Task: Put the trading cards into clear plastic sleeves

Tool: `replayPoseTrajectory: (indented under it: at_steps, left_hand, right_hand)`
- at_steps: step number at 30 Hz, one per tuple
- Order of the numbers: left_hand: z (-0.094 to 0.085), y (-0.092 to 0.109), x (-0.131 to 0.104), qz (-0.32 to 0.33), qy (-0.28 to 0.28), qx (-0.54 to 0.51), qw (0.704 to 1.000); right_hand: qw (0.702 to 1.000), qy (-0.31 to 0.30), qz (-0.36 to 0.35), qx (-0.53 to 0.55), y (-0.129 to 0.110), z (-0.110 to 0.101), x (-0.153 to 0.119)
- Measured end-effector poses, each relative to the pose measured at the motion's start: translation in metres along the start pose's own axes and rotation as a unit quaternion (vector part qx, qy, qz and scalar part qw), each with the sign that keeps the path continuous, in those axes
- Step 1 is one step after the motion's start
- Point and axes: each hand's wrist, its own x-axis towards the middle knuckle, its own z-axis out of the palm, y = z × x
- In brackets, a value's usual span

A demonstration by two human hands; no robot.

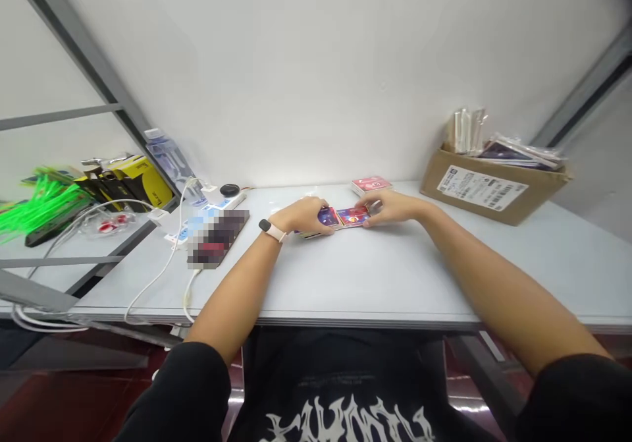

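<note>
Cardboard box [494, 188] w/ shipping label and plastic-wrapped packs, well right of the grip. Small red card pack [371, 184] just behind it. Left of the grip: power strip [207, 215] w/ white cables, black round object [230, 190], water bottle [172, 162], yellow box [141, 178], green straws [44, 201].

White table [375, 277]: colourful cards [340, 218] at centre; red card box [371, 184] just beyond; cardboard box [488, 188] far right; power strip [210, 215], black phone [217, 238] and white cables [158, 274] left.
</note>
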Motion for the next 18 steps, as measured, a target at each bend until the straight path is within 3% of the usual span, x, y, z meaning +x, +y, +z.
replayPoseTrajectory:
  at_steps: [7,15,18]
  left_hand:
    - [-0.006,0.007,-0.005,0.002,-0.007,-0.019,1.000]
    - [-0.013,0.010,-0.010,0.025,-0.026,-0.046,0.998]
    - [-0.017,-0.001,-0.012,-0.002,0.014,-0.095,0.995]
  right_hand:
    - [0.995,0.015,0.005,0.094,0.009,-0.003,0.001]
    - [0.982,0.058,0.011,0.178,0.011,-0.024,-0.017]
    - [0.978,0.082,-0.009,0.194,0.008,-0.027,-0.021]
